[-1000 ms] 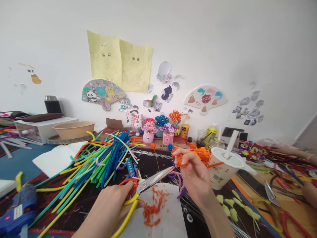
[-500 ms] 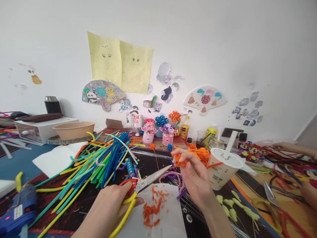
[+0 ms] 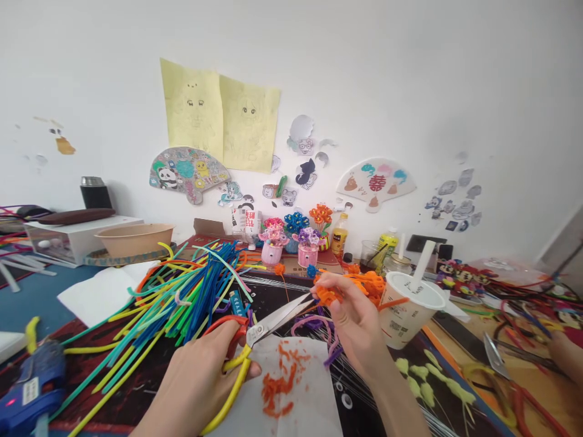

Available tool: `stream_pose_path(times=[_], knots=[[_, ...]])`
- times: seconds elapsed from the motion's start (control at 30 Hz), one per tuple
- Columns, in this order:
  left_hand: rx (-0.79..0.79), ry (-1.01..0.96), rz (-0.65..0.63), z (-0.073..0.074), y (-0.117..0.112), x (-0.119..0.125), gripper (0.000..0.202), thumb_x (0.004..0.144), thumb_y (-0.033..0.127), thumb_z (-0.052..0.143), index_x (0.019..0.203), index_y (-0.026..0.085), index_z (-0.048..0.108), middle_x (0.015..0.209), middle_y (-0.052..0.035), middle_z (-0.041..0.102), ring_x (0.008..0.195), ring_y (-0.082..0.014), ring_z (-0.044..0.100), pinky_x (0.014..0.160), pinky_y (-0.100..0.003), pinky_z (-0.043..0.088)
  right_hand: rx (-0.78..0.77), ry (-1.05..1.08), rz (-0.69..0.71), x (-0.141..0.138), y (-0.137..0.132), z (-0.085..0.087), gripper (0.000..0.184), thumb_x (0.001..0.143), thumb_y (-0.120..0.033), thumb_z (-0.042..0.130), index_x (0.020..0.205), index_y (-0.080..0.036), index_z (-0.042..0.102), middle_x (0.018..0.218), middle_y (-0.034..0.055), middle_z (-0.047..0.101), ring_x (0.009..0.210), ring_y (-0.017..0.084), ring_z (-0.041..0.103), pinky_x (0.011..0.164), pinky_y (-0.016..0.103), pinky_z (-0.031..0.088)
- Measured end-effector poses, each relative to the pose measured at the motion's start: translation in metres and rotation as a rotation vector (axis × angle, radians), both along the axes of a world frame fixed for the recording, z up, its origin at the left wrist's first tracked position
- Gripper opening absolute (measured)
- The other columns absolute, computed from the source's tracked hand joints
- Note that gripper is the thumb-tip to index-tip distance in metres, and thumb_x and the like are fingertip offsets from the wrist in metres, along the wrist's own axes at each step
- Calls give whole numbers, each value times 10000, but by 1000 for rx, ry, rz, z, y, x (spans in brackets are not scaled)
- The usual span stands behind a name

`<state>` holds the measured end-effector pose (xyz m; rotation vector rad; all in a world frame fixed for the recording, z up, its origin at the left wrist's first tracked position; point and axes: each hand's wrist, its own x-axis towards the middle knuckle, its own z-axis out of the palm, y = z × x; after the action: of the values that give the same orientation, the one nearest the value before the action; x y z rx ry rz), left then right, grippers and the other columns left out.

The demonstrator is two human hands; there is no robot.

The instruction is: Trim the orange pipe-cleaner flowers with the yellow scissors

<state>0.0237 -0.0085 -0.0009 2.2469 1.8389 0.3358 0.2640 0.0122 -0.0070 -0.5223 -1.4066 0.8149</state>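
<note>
On my feed I read the right hand (image 3: 353, 321) pinched firmly on a light, soft, bendy orange pipe cleaner (image 3: 327, 295) at lower centre, best held low on its stem, while the left hand (image 3: 195, 382) closes around the yellow-handled scissors (image 3: 273, 325), blades parted just beside it.

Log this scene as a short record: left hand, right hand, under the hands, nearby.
Left hand: grips steel scissors with yellow and red handles, blades open.
Right hand: pinches a fuzzy orange pipe cleaner beside the blade tips.
Under the hands: white paper sheet strewn with orange snippets.
Nearby: multicoloured pipe-cleaner bundle; white-lidded disposable cup; blue glue gun.
</note>
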Motion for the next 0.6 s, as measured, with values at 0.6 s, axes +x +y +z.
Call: stream_pose_path(times=[0.6], knots=[[-13, 71, -45, 3, -3, 0, 200, 835, 433, 514, 883, 246, 569, 884, -32, 722, 858, -285, 677, 647, -287, 381, -11, 86, -41, -2, -3, 5, 151, 833, -328, 700, 980, -294, 687, 1086, 30, 680, 1135, 186, 561, 988, 311, 422]])
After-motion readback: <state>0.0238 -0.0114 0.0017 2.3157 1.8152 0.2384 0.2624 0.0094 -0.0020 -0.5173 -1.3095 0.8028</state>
